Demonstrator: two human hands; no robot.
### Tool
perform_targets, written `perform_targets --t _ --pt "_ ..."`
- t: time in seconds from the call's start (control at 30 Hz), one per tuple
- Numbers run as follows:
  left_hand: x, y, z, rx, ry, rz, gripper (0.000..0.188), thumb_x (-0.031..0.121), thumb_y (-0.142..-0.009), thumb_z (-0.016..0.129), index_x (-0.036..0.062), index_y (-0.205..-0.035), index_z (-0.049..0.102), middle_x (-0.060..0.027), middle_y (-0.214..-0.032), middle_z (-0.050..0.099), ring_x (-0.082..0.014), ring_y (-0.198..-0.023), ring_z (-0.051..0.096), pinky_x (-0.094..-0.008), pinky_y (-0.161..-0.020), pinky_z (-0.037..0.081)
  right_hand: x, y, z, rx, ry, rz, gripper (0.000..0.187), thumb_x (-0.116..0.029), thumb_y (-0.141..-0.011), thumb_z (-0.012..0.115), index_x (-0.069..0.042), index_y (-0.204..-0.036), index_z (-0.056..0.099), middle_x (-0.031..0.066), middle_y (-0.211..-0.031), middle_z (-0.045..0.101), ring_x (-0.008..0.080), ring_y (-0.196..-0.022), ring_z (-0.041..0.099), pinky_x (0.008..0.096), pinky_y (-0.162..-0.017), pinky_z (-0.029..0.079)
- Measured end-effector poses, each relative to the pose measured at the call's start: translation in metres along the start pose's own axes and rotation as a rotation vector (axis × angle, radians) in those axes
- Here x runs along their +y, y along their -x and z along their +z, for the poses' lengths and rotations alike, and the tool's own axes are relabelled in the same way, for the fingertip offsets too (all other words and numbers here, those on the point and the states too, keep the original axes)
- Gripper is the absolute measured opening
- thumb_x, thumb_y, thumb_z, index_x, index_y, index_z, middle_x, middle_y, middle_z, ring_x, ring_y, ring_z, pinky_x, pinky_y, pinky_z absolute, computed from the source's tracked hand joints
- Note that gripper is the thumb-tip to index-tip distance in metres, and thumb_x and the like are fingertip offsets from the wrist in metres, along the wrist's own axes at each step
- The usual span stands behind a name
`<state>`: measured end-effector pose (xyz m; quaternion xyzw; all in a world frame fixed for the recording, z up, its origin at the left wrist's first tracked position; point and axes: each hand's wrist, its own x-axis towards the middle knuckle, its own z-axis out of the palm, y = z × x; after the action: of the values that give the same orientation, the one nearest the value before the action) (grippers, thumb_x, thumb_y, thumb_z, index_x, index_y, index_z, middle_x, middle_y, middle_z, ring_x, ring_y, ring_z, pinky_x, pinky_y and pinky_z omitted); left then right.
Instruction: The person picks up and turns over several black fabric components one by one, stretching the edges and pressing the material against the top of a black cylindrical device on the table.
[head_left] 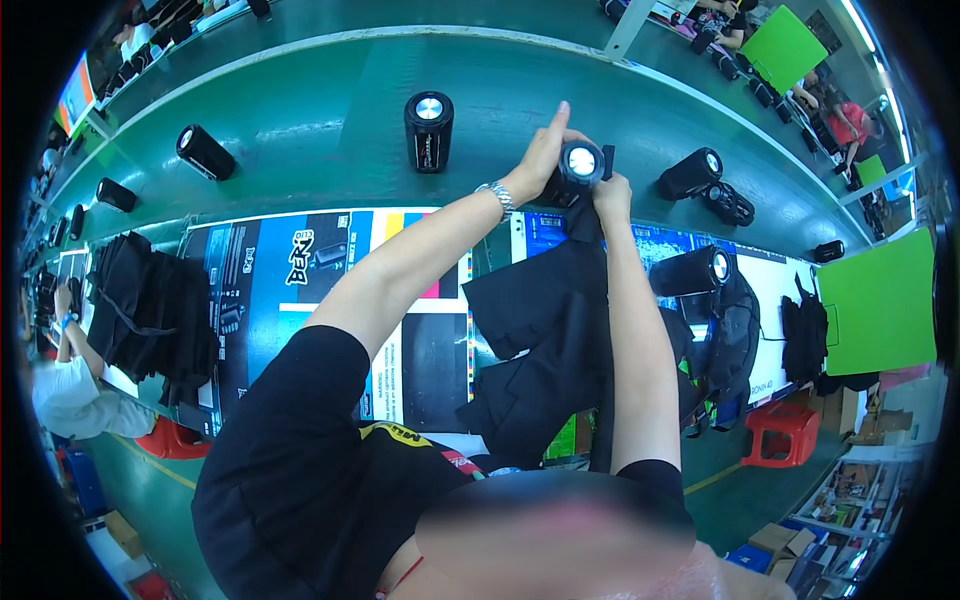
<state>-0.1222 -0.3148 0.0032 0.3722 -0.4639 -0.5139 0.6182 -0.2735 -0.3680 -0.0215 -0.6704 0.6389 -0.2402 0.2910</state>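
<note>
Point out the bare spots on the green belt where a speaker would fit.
Bare belt lies between the tilted speaker and the upright speaker, and again beyond both. It is crowded right of the hands, where the left hand and right hand hold a speaker beside two more speakers.

Green conveyor belt (320,110); black cylinder speakers (428,130), silver end caps; black cloth bags (550,330); red stool (780,432) right; bright-green board (875,305) far right.

Green conveyor belt (330,110) (long, curved) with black cylindrical speakers (428,130) on it.
</note>
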Motion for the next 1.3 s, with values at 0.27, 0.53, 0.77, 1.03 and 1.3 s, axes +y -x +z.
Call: perform_targets --t 0.27,0.53,0.77,1.03,1.3 --pt "0.054 0.006 -0.001 0.221 0.989 0.05 0.075 0.059 -0.094 0.019 -0.0048 -0.105 0.058 -0.0233 -0.106 0.063 -0.0326 -0.105 0.058 -0.0452 -0.093 0.045 -0.062 0.091 -0.025 -0.346 -1.669 0.022 0.043 -0.034 -0.085 0.067 -0.002 -0.112 0.055 0.0122 -0.088 0.064 0.0152 -0.061 0.059 0.0272 -0.053 0.048" --pt "0.055 0.028 -0.012 0.472 0.189 0.017 0.053 0.045 -0.099 0.032 0.0029 -0.118 0.056 -0.0094 -0.116 0.062 -0.0189 -0.105 0.057 -0.0314 -0.09 0.041 -0.074 0.077 -0.077 0.195 -0.62 -0.523 0.045 -0.016 -0.065 0.082 0.001 -0.101 0.064 0.0105 -0.094 0.067 0.0182 -0.083 0.064 0.0296 -0.076 0.049" --pt "0.054 0.01 -0.009 0.194 -0.341 0.155 0.029 0.026 -0.09 0.059 0.004 -0.108 0.066 -0.0029 -0.088 0.064 -0.0074 -0.073 0.053 -0.0213 -0.061 0.04 -0.048 0.062 -0.024 0.338 -0.246 -0.661 0.058 -0.021 -0.058 0.085 -0.001 -0.107 0.061 0.017 -0.097 0.065 0.028 -0.088 0.063 0.0367 -0.081 0.049" --pt "0.044 -0.047 -0.016 -0.215 -0.643 -0.191 0.024 0.026 -0.086 0.065 0.0067 -0.099 0.07 0.0017 -0.068 0.054 -0.0062 -0.058 0.043 -0.0213 -0.05 0.034 -0.036 0.067 -0.035 -0.021 -0.986 -0.247 0.042 -0.009 -0.073 0.078 -0.001 -0.109 0.058 0.0054 -0.099 0.063 0.0118 -0.086 0.061 0.0249 -0.075 0.048" --pt "0.056 -0.062 0.011 -0.239 -1.229 0.616 0.023 0.026 -0.077 0.068 0.0034 -0.078 0.07 -0.0087 -0.08 0.064 -0.0285 -0.075 0.062 -0.0371 -0.065 0.048 -0.023 0.048 -0.045 -0.144 -0.931 -0.248 0.039 -0.018 -0.075 0.076 -0.002 -0.108 0.062 0.0034 -0.098 0.065 0.0112 -0.086 0.06 0.0249 -0.078 0.046"
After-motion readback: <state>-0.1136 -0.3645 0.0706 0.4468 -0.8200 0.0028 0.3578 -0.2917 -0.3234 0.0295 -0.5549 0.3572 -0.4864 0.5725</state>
